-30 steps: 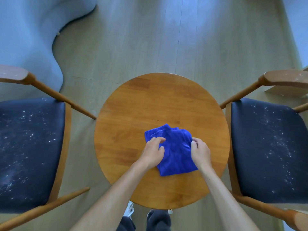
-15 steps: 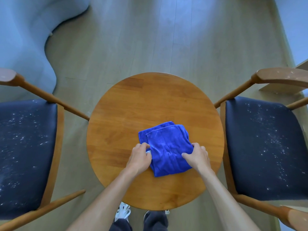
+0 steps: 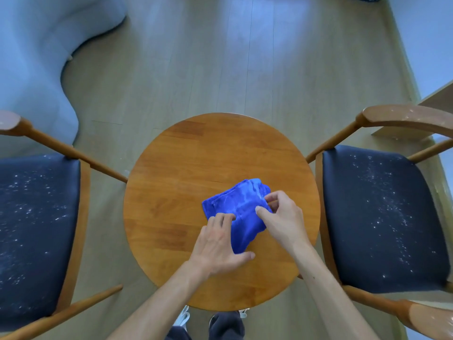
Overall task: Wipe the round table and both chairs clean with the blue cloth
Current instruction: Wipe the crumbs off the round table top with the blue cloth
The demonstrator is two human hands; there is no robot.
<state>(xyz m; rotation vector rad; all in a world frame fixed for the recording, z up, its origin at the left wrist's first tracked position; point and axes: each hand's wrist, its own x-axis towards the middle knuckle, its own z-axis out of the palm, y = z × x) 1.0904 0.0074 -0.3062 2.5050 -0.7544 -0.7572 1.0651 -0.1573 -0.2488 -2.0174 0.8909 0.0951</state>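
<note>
The blue cloth (image 3: 239,207) lies folded and rumpled on the round wooden table (image 3: 176,182), right of its middle. My left hand (image 3: 218,244) holds the cloth's near left edge, thumb under the near corner. My right hand (image 3: 282,219) pinches the cloth's right edge between thumb and fingers. A wooden chair with a dark seat stands on each side: the left chair (image 3: 34,231) and the right chair (image 3: 382,217). Both seats are speckled with white crumbs.
A pale blue curved sofa (image 3: 36,69) fills the far left. Wooden floor (image 3: 245,69) lies beyond the table. A light wooden board edge (image 3: 436,99) shows at the far right. My feet (image 3: 225,325) are under the table's near edge.
Both hands have shifted right along the cloth. The flat folded cloth is now rumpled and turned, its right edge lifted by my right hand.
</note>
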